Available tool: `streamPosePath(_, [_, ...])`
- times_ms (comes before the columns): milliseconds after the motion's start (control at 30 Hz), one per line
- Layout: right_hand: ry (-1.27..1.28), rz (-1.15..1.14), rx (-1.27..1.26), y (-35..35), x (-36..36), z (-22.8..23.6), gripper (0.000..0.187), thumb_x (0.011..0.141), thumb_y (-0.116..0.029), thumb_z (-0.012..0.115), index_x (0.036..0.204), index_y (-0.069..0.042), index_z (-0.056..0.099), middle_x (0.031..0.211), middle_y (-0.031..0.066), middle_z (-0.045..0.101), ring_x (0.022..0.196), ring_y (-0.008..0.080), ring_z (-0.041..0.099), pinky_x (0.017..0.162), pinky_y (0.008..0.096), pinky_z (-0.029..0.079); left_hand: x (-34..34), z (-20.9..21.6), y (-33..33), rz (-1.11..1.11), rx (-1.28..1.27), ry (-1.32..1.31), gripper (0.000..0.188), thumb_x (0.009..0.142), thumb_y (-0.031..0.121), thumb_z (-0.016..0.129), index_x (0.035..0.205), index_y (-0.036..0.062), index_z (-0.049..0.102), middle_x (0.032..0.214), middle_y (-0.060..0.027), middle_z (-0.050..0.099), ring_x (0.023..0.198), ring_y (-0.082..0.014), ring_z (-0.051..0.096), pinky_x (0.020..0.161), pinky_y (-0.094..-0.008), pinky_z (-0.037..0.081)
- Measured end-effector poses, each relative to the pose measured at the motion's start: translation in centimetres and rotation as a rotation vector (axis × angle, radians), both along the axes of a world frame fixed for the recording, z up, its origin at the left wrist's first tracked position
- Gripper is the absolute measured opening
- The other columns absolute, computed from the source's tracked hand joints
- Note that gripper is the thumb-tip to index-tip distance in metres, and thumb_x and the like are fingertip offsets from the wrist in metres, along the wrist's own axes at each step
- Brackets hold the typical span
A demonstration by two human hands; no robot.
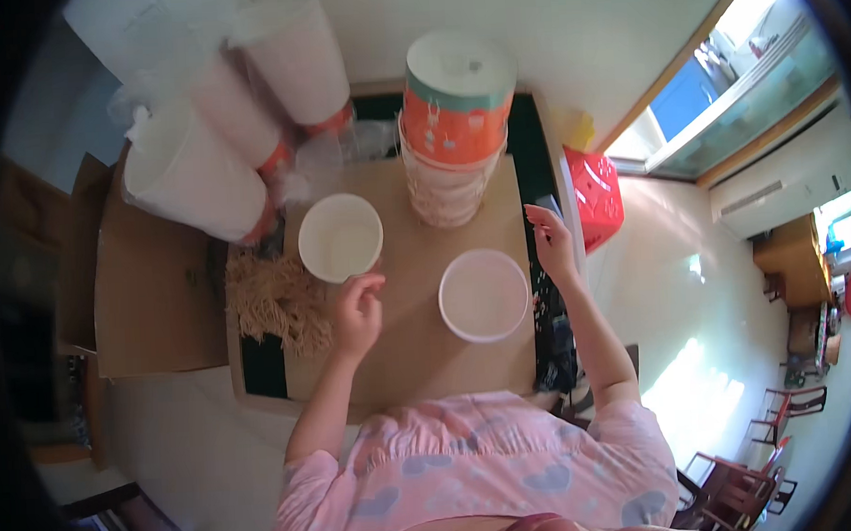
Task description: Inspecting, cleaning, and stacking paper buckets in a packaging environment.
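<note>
1. On the cardboard sheet (pixel 410 352), just beyond our left hand (pixel 356 311), stands the cream tub (pixel 341 238), mouth upward. Its near rim lies right by our fingers, up and slightly left of them; we cannot tell whether they touch it.
2. Seen from above, its mouth is round, so no long axis shows that would favour one approach over another. Our left hand is clearly the nearer one; our right hand (pixel 553 244) is well apart from this tub.
3. Between our two hands sits the pink-rimmed tub (pixel 484 296), also mouth upward. It lies nearer our right hand, to the left of it and closer to our body.
4. Our left fingers are loosely bent, with nothing visible in them, though the palm is hidden. Our right fingers reach forward beside a small bluish thing (pixel 553 206); we cannot tell whether they grip it.
5. Beyond both tubs rises the tall stack (pixel 457 122), its long axis upright; to the left lies the tan shredded filler (pixel 275 305).
</note>
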State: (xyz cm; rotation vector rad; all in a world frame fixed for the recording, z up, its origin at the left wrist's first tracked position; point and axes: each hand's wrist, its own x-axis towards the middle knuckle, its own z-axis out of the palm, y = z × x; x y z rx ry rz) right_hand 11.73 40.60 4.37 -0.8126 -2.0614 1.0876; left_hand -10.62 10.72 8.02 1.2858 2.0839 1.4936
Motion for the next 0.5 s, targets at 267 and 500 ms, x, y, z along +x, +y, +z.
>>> streamPosePath(267, [-0.473, 0.071, -0.073, -7.7, 4.5, -5.3, 0.041, 0.088, -0.036, 0.060, 0.117, -0.007, 0.053, 0.077, 0.0142, 0.061, 0.069, 0.0194, 0.060, 0.063, 0.0316, 0.047, 4.3, 18.5, -7.2, -1.182, 0.792, -0.978, 0.025, 0.092, 0.013, 0.050, 0.077, 0.0011, 0.066, 0.066, -0.0162, 0.064, 0.057, -0.0247, 0.063, 0.053, -0.0317, 0.050])
streamPosePath(500, [0.061, -0.095, -0.653, -15.7, 2.6, -5.8, 0.019, 0.095, -0.020, 0.050, 0.095, -0.002, 0.058, 0.075, 0.0057, 0.061, 0.064, 0.0118, 0.058, 0.058, 0.0240, 0.048, 9.4, 26.4, -12.2, -1.588, 0.818, -0.762, 0.023, 0.092, 0.012, 0.042, 0.091, 0.0108, 0.065, 0.086, -0.0105, 0.060, 0.083, -0.0261, 0.060, 0.072, -0.0379, 0.050])
